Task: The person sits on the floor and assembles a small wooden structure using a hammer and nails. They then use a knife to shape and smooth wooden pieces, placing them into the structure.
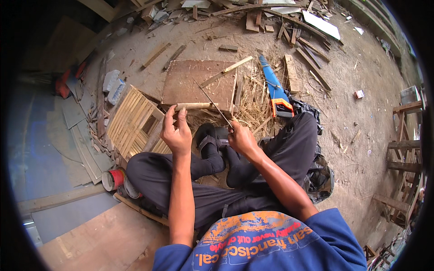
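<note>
My left hand (176,133) pinches the end of a short pale wooden stick (194,106) between thumb and fingers. Closed around the near end of a long, thin, dark blade-like tool (209,96) is my right hand (244,142). The tool slants up to the left and crosses the stick near its right end; whether they touch I cannot tell. Beneath lies a brown wooden board (196,81) strewn with chips. A narrow wood strip (237,63) rests across its right side. To its right are straw-like shavings (255,101) and a blue handsaw (271,83) with an orange-and-black handle.
Left of the board leans a slatted wooden piece (129,117). A red can (113,179) stands by my left knee, and black plastic (320,178) bunches by my right leg. Wood scraps (312,49) pile up at the back. A wooden rack (402,158) stands far right.
</note>
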`<action>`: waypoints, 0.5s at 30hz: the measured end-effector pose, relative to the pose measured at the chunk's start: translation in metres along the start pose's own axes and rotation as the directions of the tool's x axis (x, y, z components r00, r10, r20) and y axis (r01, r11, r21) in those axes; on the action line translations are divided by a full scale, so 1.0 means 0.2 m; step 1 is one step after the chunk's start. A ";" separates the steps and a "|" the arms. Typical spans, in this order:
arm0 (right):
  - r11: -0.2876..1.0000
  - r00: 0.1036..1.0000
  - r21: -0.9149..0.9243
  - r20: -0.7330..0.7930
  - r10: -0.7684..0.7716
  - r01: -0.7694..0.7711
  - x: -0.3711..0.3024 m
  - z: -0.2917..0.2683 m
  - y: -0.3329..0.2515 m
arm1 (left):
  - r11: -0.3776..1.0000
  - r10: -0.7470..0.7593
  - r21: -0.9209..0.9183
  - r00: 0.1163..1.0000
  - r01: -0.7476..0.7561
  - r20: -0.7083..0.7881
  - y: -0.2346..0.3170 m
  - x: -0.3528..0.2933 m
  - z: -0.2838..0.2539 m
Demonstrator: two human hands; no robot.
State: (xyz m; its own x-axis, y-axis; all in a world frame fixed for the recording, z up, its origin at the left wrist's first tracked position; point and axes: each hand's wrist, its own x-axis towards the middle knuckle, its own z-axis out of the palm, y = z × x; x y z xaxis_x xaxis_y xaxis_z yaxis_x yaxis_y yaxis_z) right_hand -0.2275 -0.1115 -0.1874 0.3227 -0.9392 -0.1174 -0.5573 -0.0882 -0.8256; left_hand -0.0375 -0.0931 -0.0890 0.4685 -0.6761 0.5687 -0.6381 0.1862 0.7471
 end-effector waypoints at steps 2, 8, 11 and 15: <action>0.998 0.999 0.061 -0.039 -0.026 0.029 -0.04 0.01 0.01 | 0.999 0.039 0.002 0.998 -0.038 -0.047 -0.02 0.01 0.01; 0.996 0.997 -0.033 0.007 0.078 -0.078 -0.10 0.03 0.11 | 0.998 0.066 -0.002 0.997 -0.066 -0.035 -0.02 0.00 0.03; 0.988 0.992 -0.092 0.028 0.126 -0.123 -0.07 0.06 0.25 | 0.999 0.040 0.003 0.999 -0.040 -0.026 -0.01 0.02 0.04; 0.983 0.993 0.155 0.081 0.086 -0.098 -0.05 0.03 0.25 | 0.988 -0.136 -0.085 0.988 0.129 -0.079 -0.02 0.10 0.01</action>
State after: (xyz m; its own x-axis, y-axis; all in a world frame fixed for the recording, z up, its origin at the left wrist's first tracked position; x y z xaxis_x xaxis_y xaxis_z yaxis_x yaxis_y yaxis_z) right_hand -0.2540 -0.1048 -0.2305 0.3343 -0.9134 -0.2324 -0.4608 0.0567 -0.8857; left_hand -0.0267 -0.1098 -0.0821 0.5975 -0.6368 0.4873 -0.5178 0.1577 0.8409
